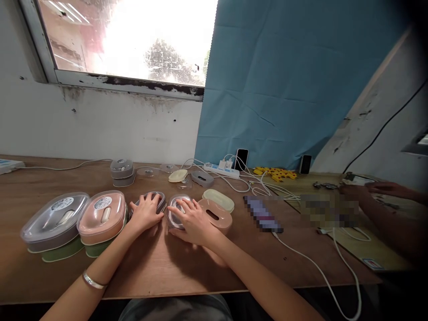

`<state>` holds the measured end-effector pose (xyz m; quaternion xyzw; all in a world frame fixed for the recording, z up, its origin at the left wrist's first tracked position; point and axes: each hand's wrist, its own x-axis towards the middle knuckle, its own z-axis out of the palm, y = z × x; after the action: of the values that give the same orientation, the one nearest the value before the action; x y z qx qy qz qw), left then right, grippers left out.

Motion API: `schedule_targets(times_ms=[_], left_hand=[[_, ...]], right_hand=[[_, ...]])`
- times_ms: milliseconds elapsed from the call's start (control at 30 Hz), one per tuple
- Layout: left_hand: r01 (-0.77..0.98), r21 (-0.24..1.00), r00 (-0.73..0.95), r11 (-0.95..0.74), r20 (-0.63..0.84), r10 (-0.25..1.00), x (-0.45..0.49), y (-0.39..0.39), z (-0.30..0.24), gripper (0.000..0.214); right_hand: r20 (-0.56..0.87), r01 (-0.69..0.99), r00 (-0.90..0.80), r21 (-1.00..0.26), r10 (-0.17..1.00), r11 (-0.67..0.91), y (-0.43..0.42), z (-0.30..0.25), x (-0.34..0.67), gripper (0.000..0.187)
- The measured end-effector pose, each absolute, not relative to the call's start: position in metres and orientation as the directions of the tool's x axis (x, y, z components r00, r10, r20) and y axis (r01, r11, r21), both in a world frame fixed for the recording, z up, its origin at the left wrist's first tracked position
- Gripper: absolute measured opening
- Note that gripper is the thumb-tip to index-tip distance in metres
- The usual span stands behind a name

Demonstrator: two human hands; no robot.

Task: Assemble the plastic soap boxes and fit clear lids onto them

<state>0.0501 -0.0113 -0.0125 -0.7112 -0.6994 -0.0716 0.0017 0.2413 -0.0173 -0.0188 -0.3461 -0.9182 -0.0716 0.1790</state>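
My left hand lies fingers spread on top of a small grey box with a clear lid on the wooden table. My right hand rests flat, fingers stretched, over a second clear-lidded grey box just to the right of it. A pink open container touches the right side of that hand. To the left stand a pink lidded box and a grey lidded box, each stacked on a green one.
Further back lie a grey stacked box, loose lids, a cream container, a white power strip with cables and two phones. Another person's arms work at the right. White cables run off the front edge.
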Motion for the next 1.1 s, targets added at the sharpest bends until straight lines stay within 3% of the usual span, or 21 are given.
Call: schedule_targets(times_ms=[233,500,867,1100], left_hand=[[0.984,0.158,-0.113,0.084,0.187,0.976,0.051,-0.008,-0.016,0.062],[0.989,0.149,-0.040,0.002,0.252,0.967,0.057,-0.014,-0.009,0.058],[0.994,0.087,0.058,-0.072,0.152,0.987,0.055,-0.013,-0.014,0.052],[0.978,0.200,0.008,-0.055,0.230,0.973,0.051,-0.011,-0.010,0.054]], right_hand=[[0.371,0.678,-0.668,-0.054,0.645,0.733,-0.017,-0.014,0.242,0.065],[0.361,0.703,-0.610,-0.163,0.705,0.692,-0.019,-0.010,0.240,0.059],[0.449,0.673,-0.622,-0.113,0.641,0.731,-0.014,-0.015,0.243,0.035],[0.508,0.648,-0.621,-0.095,0.597,0.755,-0.010,-0.019,0.244,0.030]])
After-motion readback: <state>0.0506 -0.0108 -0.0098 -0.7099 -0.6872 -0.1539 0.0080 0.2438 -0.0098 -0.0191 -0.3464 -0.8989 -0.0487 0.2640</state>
